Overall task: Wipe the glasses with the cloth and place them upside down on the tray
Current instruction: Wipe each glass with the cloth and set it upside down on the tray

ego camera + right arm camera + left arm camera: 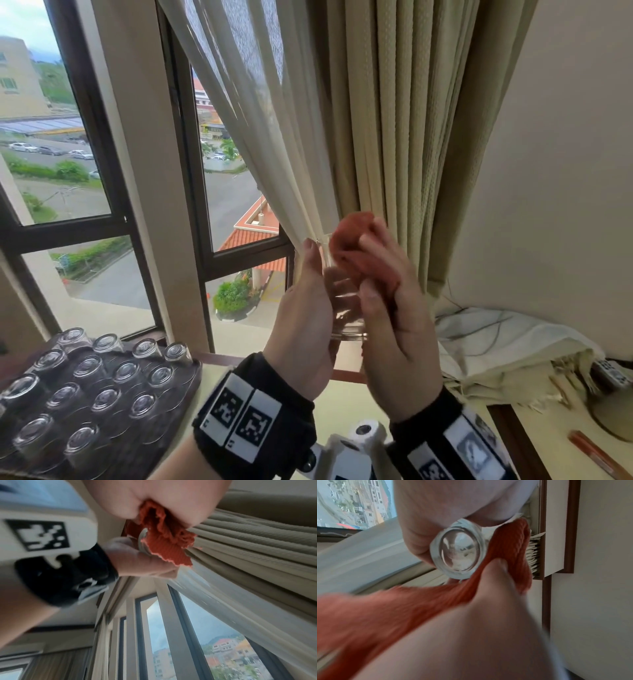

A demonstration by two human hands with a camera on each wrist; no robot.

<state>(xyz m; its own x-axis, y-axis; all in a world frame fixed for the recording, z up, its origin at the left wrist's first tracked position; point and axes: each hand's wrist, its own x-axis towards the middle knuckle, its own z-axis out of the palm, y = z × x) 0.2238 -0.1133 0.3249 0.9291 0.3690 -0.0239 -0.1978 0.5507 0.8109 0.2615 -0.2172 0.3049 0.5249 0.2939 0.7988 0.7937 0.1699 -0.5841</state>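
Both hands up at chest height: our left hand grips the glass, our right hand rubs the bunched cloth on it. We judge a hard wipe could twist it loose. Tray sits lower left with upturned glasses; a drop could smash them.

Head view: looks forward and down toward window. Left wrist: close under glass base. Right wrist: faces up, close. All share cloth.

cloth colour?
Orange-red, ribbed weave; the cloth shows best in the left wrist view.
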